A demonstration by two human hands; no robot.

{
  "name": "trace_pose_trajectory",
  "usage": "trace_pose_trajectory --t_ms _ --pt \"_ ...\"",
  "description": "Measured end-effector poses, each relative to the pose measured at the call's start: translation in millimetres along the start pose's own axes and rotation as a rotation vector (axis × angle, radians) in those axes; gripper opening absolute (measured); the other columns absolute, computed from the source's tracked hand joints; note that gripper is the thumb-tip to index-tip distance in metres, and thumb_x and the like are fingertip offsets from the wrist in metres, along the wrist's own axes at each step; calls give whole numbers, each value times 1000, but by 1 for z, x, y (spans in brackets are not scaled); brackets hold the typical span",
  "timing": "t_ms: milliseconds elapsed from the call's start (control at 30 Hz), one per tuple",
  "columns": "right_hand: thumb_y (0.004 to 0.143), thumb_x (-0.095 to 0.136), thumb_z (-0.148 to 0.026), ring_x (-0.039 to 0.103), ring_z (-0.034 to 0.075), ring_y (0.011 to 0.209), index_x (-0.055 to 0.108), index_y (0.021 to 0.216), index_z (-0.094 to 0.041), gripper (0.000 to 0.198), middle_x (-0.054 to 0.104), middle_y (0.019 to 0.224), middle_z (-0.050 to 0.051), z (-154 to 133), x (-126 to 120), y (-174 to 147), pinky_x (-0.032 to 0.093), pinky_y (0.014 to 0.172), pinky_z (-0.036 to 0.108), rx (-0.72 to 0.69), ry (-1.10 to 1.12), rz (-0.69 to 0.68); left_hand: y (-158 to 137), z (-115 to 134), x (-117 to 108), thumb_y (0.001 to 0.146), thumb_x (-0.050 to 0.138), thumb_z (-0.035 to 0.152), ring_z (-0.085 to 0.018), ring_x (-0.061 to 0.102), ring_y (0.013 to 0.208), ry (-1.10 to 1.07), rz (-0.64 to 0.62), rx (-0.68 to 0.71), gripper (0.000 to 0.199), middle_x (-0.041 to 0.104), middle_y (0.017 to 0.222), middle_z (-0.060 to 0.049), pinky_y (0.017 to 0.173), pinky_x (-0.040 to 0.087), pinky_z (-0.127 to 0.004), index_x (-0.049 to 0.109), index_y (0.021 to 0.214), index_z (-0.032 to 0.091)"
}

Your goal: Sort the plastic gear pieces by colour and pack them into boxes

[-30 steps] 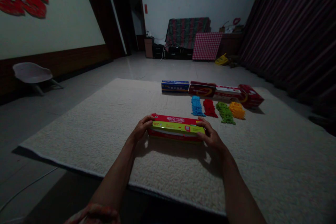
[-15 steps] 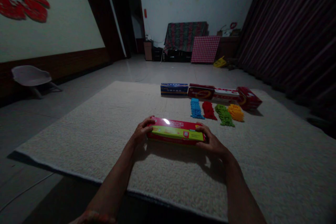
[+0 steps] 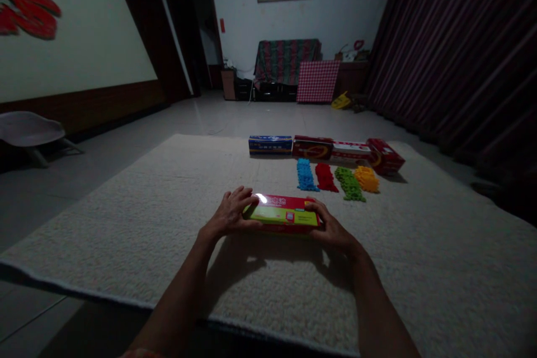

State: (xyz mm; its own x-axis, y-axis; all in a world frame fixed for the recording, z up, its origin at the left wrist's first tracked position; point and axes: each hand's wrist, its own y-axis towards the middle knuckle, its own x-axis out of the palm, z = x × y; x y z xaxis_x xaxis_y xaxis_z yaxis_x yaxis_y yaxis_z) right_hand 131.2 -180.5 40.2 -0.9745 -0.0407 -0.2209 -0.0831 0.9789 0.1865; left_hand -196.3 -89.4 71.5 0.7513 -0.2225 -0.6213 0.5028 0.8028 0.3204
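A long red and yellow-green cardboard box (image 3: 283, 214) lies across the cream mat, with printed lettering on its top and front. My left hand (image 3: 235, 212) wraps its left end, fingers over the top and thumb along the front. At the other end, my right hand (image 3: 333, 230) is closed round the corner, thumb low in front. Beyond the box are small plastic pieces in colour groups: blue (image 3: 306, 175), red (image 3: 326, 177), green (image 3: 351, 183) and yellow (image 3: 366, 179).
Behind the pieces stand a blue box (image 3: 270, 145), a dark red box (image 3: 312, 147), a white and red box (image 3: 351, 150) and another red box (image 3: 385, 156). The mat (image 3: 138, 207) lies on a tiled floor. A pale plastic chair (image 3: 31, 130) is at the left.
My left hand has shifted inward over the box's left end, covering more of it. My right hand still holds the other end. The whole view has shifted slightly.
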Motion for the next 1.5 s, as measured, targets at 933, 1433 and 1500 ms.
trace_pose_trajectory --t_ms 933,1433,1500 --pt "63 74 -15 55 31 135 23 160 -28 110 47 156 16 29 35 20 45 113 52 -49 83 125 47 22 9 79 68 22 -31 41 146 622 -402 46 75 50 156 -9 117 34 -51 45 149 33" --pt "65 82 -23 56 30 134 23 161 -28 113 50 153 15 30 32 21 44 114 51 -42 107 70 50 17 8 81 67 27 -32 45 144 619 -410 34 73 51 156 -11 117 36 -52 45 151 31" --pt "66 81 -24 56 31 134 23 161 -27 111 50 153 16 33 34 20 44 114 52 -31 85 98 52 16 8 82 68 29 -32 45 144 622 -416 29 74 50 156 -10 117 36 -52 44 151 33"
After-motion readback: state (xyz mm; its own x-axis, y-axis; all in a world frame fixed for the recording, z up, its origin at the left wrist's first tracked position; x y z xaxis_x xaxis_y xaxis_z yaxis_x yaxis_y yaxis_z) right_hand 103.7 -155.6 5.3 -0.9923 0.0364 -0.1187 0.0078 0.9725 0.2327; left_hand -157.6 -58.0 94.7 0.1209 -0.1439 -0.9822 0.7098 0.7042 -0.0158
